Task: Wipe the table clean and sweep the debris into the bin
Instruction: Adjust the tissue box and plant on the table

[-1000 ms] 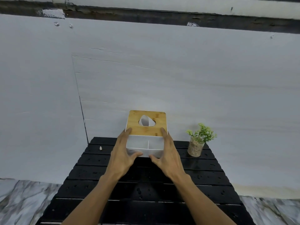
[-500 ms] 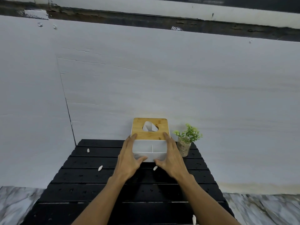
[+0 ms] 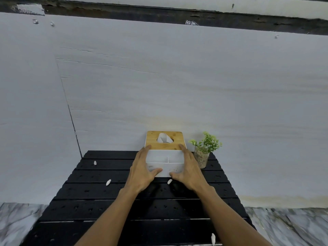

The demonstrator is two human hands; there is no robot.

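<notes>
White scraps of debris (image 3: 108,182) scattered on the black slatted counter (image 3: 99,206): far left, middle, near right. Tissue box (image 3: 165,157) at the far edge, clasped between left hand (image 3: 142,172) and right hand (image 3: 190,172), fingers spread along its sides. Small potted plant (image 3: 204,150) just right.

Black slatted table (image 3: 106,206) at lower centre, left hand (image 3: 142,172) and right hand (image 3: 190,172) clasping a white tissue box (image 3: 166,161) with wooden lid, small potted plant (image 3: 203,151) just right, white scraps (image 3: 108,182) scattered on slats, grey wall (image 3: 159,77) above
</notes>
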